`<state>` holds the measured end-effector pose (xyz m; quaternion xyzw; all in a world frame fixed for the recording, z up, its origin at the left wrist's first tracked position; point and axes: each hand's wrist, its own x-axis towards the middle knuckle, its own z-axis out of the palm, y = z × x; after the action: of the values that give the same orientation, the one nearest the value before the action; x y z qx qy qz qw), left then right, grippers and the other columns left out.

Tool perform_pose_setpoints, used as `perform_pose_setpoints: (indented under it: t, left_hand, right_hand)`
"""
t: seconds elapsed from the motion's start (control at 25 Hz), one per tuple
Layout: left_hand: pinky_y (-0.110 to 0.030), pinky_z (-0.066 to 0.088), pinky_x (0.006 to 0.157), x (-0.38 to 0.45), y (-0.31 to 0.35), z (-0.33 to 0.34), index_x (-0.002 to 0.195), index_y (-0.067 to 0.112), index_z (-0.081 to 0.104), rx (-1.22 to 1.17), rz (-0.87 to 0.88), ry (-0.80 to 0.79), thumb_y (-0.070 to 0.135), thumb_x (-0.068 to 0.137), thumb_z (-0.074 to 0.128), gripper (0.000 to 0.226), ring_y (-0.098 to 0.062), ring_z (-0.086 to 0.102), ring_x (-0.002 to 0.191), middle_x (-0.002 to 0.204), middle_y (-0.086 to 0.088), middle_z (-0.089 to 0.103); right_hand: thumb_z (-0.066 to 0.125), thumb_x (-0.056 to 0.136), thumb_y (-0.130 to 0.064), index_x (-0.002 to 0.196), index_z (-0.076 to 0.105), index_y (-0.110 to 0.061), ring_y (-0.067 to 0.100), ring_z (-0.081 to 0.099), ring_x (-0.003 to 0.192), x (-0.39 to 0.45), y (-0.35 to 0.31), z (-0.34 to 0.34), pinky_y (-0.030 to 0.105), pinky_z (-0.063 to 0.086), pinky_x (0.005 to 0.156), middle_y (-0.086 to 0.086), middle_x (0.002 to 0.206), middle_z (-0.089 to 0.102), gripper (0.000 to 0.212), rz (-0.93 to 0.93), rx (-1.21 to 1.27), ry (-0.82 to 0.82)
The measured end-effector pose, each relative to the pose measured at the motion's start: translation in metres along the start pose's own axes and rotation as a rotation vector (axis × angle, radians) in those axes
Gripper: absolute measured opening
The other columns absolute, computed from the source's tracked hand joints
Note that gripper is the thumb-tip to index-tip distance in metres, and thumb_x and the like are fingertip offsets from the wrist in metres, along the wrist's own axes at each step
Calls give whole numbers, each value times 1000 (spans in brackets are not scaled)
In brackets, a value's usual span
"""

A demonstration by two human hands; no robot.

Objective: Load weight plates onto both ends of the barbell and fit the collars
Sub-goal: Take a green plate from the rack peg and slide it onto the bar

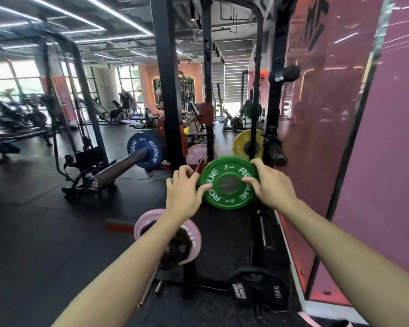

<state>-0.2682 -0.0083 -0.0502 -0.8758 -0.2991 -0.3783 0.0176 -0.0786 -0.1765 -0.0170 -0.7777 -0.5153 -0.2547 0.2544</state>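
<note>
I have both hands on the green plate (229, 182), a small disc marked ROGUE and 1 KG, held upright with its face toward me in front of the black rack upright (168, 81). My left hand (183, 191) grips its left edge, thumb laid across the face near the lettering and fingers curled behind the rim. My right hand (268, 185) grips the right edge the same way, thumb on the face beside the centre hole, fingers wrapped over the top of the rim. Whether the plate sits on a storage peg or hangs free in my grip I cannot tell; the hole shows only a dark metal centre. The barbell (121, 168) lies to the left, well apart from the plate, its bare sleeve end pointing toward me and a blue plate (143, 147) already on it against the rack. Behind my hands a pink plate (195, 153) stands near the rack, and a yellow plate (246, 143) sits farther back to the right. Below my left forearm another pink plate (191, 241) is stored on the rack, and a black plate (262, 291) marked 15KG rests low near the dark floor (45, 232). A pink wall (387, 138) runs along my right.
</note>
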Motion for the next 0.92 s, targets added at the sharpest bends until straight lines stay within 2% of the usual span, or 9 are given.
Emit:
perform_pose_setpoints:
  t: [0.24,0.44,0.56,0.76,0.92]
  left_hand:
    - [-42,33,88,-63,-127,-85,112,19,61,101,-86,-29,61,95,45,47,-23,48,107,117,0,48]
    - [-43,34,91,-95,-202,-139,122,21,60,178,-203,-60,62,95,43,52,-25,50,109,122,-1,51]
    - [-44,35,91,-100,-233,-156,118,20,60,192,-274,-37,61,95,44,51,-25,50,109,120,0,52]
    - [-45,34,91,-88,-272,-159,120,19,59,200,-379,-3,60,95,45,50,-24,50,112,121,-1,52]
    - [-46,33,92,-62,-295,-152,124,19,58,215,-399,-7,60,94,46,52,-25,48,116,124,-1,52]
  right_hand:
    - [47,92,-57,121,39,-27,32,64,90,-4,-148,39,38,43,60,0,103,67,43,-128,130,-33]
    - [49,93,-54,123,41,-25,33,63,92,5,-244,65,37,39,63,1,105,66,44,-175,209,-81]
    - [49,93,-53,121,41,-25,30,63,90,23,-280,77,35,37,60,-1,103,66,41,-228,255,-87]
    - [49,93,-55,119,40,-28,28,63,88,63,-312,101,39,49,65,-3,100,66,39,-284,274,-100]
    - [50,93,-55,119,38,-28,30,63,86,88,-320,126,35,39,59,-1,100,66,39,-290,279,-75]
